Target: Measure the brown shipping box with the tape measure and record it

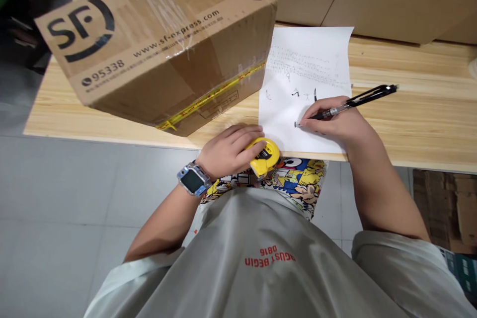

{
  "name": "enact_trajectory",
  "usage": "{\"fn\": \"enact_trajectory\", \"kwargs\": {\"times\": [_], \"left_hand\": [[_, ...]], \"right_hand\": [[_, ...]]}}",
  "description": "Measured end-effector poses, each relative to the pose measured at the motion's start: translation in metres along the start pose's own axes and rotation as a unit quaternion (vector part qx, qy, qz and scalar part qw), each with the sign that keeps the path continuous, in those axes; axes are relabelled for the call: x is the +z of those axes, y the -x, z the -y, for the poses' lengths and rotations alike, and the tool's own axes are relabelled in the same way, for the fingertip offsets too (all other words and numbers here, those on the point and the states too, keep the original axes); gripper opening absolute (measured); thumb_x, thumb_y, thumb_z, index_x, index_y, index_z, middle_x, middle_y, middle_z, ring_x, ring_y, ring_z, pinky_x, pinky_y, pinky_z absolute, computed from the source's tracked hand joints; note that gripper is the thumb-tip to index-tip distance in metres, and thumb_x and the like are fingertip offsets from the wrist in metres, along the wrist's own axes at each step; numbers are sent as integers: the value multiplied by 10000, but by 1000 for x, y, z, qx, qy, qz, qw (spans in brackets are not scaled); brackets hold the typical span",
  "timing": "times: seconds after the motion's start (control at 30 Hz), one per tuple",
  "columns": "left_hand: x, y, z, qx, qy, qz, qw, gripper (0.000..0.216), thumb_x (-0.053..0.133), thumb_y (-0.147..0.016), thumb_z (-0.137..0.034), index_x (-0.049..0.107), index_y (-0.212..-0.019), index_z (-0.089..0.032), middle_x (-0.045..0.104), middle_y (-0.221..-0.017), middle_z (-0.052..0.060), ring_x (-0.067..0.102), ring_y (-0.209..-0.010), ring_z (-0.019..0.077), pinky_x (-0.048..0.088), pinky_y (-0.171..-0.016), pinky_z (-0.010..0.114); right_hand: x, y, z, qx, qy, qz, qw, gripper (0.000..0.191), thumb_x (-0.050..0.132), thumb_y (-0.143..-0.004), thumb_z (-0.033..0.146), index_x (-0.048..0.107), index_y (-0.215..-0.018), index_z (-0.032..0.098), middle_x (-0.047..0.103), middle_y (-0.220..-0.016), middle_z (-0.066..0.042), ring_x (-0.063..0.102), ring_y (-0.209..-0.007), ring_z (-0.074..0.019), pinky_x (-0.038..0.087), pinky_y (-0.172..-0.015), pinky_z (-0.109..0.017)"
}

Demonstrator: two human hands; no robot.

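Note:
My right hand (333,118) grips a black pen (368,97), its tip touching the white sheet of paper (283,134). Rows of faint writing and a few small ink drawings cover the upper part of the sheet. At the table's front edge, my left hand (236,149) is closed on a yellow tape measure (265,158), beside the paper's lower left corner; the thumb is hidden. A blue-grey watch sits on my left wrist. Left of the paper stands a taped cardboard box (179,69), with a yellow measuring strip running along the lower part of its front side.
The light wooden table (410,104) extends to the right of the paper. Large brown cardboard boxes (380,0) stand along its back. Flattened cardboard (439,208) lies below the table at the right, over a grey tiled floor (55,198).

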State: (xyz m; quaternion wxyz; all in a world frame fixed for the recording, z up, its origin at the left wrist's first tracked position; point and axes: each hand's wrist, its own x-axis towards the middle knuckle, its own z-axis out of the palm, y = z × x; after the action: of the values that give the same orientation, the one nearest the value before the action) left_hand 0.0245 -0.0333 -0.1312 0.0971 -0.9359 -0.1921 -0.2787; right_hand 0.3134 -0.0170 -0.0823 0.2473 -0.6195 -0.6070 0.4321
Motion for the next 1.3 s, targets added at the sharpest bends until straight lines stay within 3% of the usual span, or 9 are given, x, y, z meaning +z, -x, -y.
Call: {"fn": "enact_trajectory", "kwargs": {"times": [0.1,0.27,0.37,0.47,0.97,1.17,1.3], "left_hand": [[1,3,0,-2,2,7,1000,361,526,-936,-393,568,-1217,-170,720,-1207,89,673,-1206,164,677,-925,319],[2,6,0,-12,17,18,1000,394,542,-930,-381,549,-1277,-196,705,-1248,89,651,-1256,163,662,-959,326],[1,3,0,-3,9,11,1000,355,523,-933,-365,562,-1230,-174,716,-1220,89,672,-1209,167,679,-925,325],[-1,-1,0,4,-3,-4,1000,320,510,-934,-346,575,-1176,-148,728,-1171,85,693,-1151,173,692,-879,321],[1,0,-1,0,-12,-8,1000,306,511,-932,-342,576,-1163,-153,734,-1153,82,709,-1134,171,705,-864,313],[3,6,0,-10,11,14,1000,378,538,-927,-366,551,-1257,-182,708,-1235,105,668,-1227,172,679,-939,343],[3,3,-1,-8,-15,-2,1000,322,507,-938,-365,583,-1186,-175,732,-1180,78,691,-1166,152,693,-895,302]], "right_hand": [[0,0,-2,17,-12,-18,1000,141,803,-690,365,717,-676,255,626,-592,-24,489,-532,-163,380,-518,-361],[0,1,-2,-4,-6,0,1000,136,807,-675,353,716,-676,253,700,-677,-38,553,-609,-180,429,-572,-368],[0,1,-1,-2,-5,-22,1000,124,792,-695,354,719,-682,254,674,-645,-28,503,-556,-160,396,-542,-362],[0,1,-1,-12,-7,-11,1000,126,807,-677,346,722,-673,253,698,-685,-41,557,-616,-182,428,-583,-371],[0,1,-1,-8,-2,-20,1000,125,803,-686,349,726,-673,252,701,-702,-47,567,-649,-200,431,-615,-385],[0,1,-2,-3,-18,-17,1000,128,805,-682,350,717,-671,257,668,-675,-38,530,-618,-191,400,-596,-380],[0,1,-2,-9,-11,-7,1000,129,808,-673,336,709,-661,254,675,-686,-43,546,-634,-194,415,-612,-380]]}}
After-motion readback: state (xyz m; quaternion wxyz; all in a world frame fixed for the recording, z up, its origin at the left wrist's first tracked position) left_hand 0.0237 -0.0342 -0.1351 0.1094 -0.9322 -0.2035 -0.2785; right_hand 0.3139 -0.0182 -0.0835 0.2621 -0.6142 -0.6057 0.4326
